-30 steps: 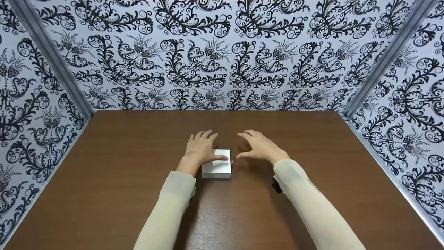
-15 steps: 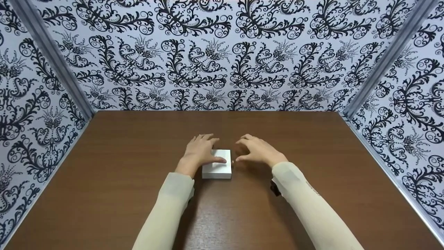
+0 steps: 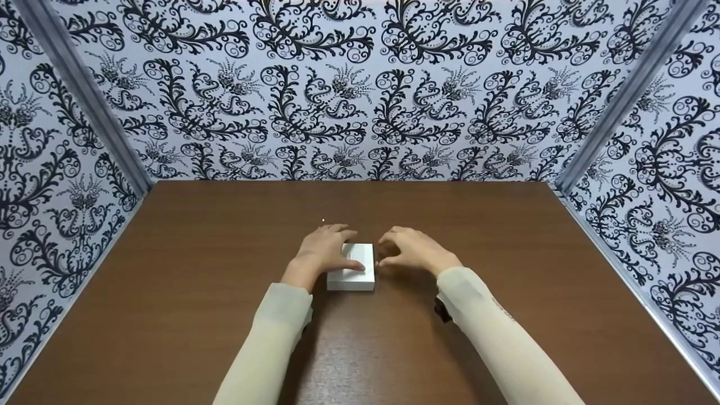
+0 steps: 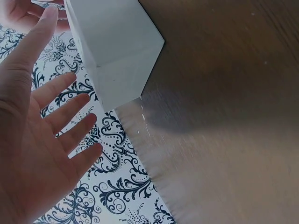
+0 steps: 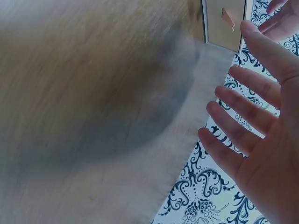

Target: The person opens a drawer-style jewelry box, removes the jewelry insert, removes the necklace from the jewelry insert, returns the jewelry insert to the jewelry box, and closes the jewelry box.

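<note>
A small white box (image 3: 355,277) lies on the brown table near the middle. My left hand (image 3: 322,253) is over its left side, thumb stretched across above the top; whether the thumb touches it I cannot tell. In the left wrist view the fingers of my left hand (image 4: 46,126) are spread beside the white box (image 4: 121,46), holding nothing. Just right of the box, my right hand (image 3: 417,250) is held with bent, parted fingers. The right wrist view shows my right hand (image 5: 261,121) with fingers apart near the box's side (image 5: 224,23), which bears a small mark.
The brown table (image 3: 169,281) extends around the box on every side. Behind it and at both sides stand walls (image 3: 320,101) with a black-and-white scroll pattern, joined by grey corner posts (image 3: 90,101).
My right hand has moved left and slightly nearer to me, closer to the box. The fingers of my left hand have also drawn back a little, its thumb lower over the box. The box has stayed put.
</note>
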A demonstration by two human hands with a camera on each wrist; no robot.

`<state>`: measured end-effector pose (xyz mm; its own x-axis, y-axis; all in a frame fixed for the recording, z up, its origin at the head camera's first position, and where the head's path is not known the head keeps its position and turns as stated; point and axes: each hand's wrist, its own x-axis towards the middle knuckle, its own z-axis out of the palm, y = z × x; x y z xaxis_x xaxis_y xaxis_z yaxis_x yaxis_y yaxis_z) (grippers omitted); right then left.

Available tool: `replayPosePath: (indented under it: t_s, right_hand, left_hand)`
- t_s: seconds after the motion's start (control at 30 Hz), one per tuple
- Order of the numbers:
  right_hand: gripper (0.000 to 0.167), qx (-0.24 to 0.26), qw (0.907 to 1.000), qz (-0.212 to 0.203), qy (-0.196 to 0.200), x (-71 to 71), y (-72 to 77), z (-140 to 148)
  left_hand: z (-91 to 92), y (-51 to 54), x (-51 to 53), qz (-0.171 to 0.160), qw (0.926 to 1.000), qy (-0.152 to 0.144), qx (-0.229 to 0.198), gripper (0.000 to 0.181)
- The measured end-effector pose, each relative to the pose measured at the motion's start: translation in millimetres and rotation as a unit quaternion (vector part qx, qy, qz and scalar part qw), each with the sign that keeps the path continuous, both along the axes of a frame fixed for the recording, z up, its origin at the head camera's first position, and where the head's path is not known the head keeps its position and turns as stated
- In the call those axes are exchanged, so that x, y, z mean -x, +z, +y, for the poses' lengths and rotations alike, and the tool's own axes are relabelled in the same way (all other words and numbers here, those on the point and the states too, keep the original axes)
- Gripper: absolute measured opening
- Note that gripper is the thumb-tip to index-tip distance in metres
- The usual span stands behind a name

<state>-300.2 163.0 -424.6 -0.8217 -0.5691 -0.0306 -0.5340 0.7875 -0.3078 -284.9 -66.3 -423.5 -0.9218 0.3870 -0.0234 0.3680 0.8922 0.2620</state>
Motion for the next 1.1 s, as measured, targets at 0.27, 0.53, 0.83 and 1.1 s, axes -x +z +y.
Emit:
replayPosePath:
  t_s: [0.27, 0.53, 0.83, 1.1]
  right_hand:
    - [0.033, 0.006, 0.9997, 0.002, 0.022, 0.3, -3.8, -6]
    - [0.023, 0.016, 0.9993, -0.009, 0.032, -2.9, -8.2, -11]
    - [0.007, 0.001, 0.9993, 0.019, 0.032, -5.7, -15.4, -19]
    - [0.017, -0.012, 0.9990, 0.037, 0.022, -4.6, -13.8, -17]
  left_hand:
    - [-0.3, 1.0, -3.6, -0.017, 0.9995, -0.019, -0.020, 0.084]
    - [-3.3, -5.8, -6.5, -0.036, 0.9979, -0.038, -0.040, 0.087]
    - [-1.9, -10.6, -10.4, -0.046, 0.9964, -0.040, -0.059, 0.086]
    - [-1.1, -9.0, -7.5, -0.033, 0.9971, -0.039, -0.056, 0.084]
